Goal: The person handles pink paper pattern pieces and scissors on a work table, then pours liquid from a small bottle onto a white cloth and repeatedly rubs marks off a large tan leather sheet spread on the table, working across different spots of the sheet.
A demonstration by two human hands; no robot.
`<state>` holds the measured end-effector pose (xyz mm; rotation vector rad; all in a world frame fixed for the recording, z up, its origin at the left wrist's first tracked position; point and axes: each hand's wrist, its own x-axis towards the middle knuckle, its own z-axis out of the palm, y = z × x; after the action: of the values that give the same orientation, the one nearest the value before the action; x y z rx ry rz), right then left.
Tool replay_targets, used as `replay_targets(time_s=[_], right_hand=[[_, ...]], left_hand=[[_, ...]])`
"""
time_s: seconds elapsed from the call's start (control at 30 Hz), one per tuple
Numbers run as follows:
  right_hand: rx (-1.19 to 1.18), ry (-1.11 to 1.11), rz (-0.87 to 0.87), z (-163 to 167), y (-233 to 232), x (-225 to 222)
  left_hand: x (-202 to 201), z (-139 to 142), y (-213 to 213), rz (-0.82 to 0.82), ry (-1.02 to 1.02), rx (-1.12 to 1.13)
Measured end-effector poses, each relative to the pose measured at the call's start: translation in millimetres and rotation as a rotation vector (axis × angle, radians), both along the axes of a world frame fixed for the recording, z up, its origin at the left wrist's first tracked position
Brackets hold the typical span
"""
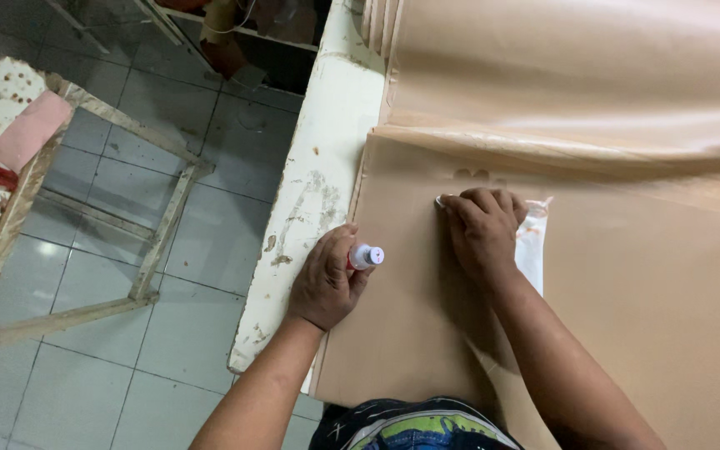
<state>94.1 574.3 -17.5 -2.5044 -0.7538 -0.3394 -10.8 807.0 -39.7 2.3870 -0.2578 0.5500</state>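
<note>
Left hand (325,283) is curled shut around a small bottle (363,257), whose white cap pokes out between thumb and fingers and points to the right; a bit of red shows just below the cap. That hand rests at the left edge of a sheet of tan material (627,292), right where the sheet meets the bare strip of the white counter (314,200).

Right hand (483,232) lies palm down on the tan sheet, fingers bent and pressing on something small and white (441,201) at the fingertips; what it is cannot be told. It grips nothing that shows. Under the wrist side of this hand a pale strip with faint orange marks (533,246) lies on the sheet.

Higher up, the same tan material rises in a fold (560,146) and spreads over the far part of the counter. The counter's white paint is chipped and stained. To the left, over a grey tiled floor (110,392), stands a worn wooden frame (160,225).
</note>
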Motion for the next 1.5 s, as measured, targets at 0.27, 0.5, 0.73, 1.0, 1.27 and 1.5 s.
replay_targets(time_s=[0.27,0.5,0.73,1.0,1.27,1.5], right_hand=[[-0.048,0.041,0.084,0.5,8.0,5.1],[-0.030,0.051,0.090,4.6,13.7,12.0],[-0.099,-0.036,0.145,20.4,26.8,40.8],[-0.069,0.120,0.235,26.3,14.6,-13.6],[0.541,0.851,-0.026,27.4,-19.5,-63.3],[0.907,1.048,-0.182,16.4,-3.5,-71.0]], left_hand=[[0.4,-1.4,-0.5,0.004,-0.009,0.002],[-0.9,1.4,-1.0,0.011,-0.001,0.037],[1.1,2.2,-0.2,-0.013,0.014,-0.011],[1.6,0.1,-0.8,0.012,-0.019,-0.002],[5.1,15.5,0.1,-0.044,0.058,-0.084],[-4.8,48.0,-17.5,-0.037,0.158,0.008]])
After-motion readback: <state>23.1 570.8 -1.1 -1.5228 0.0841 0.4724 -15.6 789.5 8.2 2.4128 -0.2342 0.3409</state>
